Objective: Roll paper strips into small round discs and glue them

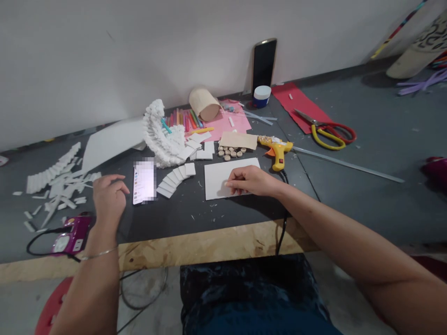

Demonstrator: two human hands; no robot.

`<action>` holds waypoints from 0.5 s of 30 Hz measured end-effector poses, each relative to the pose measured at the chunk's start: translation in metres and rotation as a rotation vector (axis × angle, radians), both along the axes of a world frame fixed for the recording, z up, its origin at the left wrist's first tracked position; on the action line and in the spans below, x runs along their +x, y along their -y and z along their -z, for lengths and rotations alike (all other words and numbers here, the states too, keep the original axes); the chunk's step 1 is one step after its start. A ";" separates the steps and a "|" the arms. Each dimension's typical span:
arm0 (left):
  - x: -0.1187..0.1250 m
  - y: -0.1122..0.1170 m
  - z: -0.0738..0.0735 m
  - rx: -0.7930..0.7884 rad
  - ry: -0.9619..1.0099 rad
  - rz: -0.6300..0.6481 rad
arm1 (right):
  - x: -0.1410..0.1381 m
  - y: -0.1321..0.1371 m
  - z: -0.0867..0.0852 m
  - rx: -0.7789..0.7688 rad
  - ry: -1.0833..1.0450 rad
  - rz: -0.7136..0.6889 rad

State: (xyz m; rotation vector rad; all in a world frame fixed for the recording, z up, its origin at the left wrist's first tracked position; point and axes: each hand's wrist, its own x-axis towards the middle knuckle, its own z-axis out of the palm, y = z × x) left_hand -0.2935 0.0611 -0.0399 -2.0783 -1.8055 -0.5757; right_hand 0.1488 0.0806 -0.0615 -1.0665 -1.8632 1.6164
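My left hand [107, 191] rests knuckles up on the dark board, its fingers curled loosely down, just left of a lit phone [144, 181] lying flat. My right hand [250, 181] sits on a white card sheet [220, 176], fingers pinched together at its lower middle; whether they hold anything small I cannot make out. A fan of small white squares [175, 178] lies between the phone and the sheet.
A yellow glue gun [278, 151] lies behind the sheet, its cord running over the front edge. Behind it lie wooden discs [230, 152], a white paper sculpture [161, 135], coloured sticks, a cardboard tube [204, 104], a second phone [264, 63] against the wall, and scissors [328, 132]. White strips [57, 179] and a purple device [70, 235] lie left.
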 end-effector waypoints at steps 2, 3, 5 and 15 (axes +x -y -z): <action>0.000 0.001 -0.001 0.009 0.012 -0.034 | 0.000 0.000 0.000 -0.004 0.003 0.001; 0.000 0.001 -0.002 0.012 0.016 -0.041 | 0.000 0.000 0.000 -0.004 0.005 0.001; 0.001 0.002 -0.002 0.018 0.022 -0.051 | 0.000 0.000 0.000 -0.002 0.010 -0.003; 0.015 -0.002 -0.007 -0.118 0.275 -0.333 | 0.000 0.000 -0.001 0.000 0.012 -0.008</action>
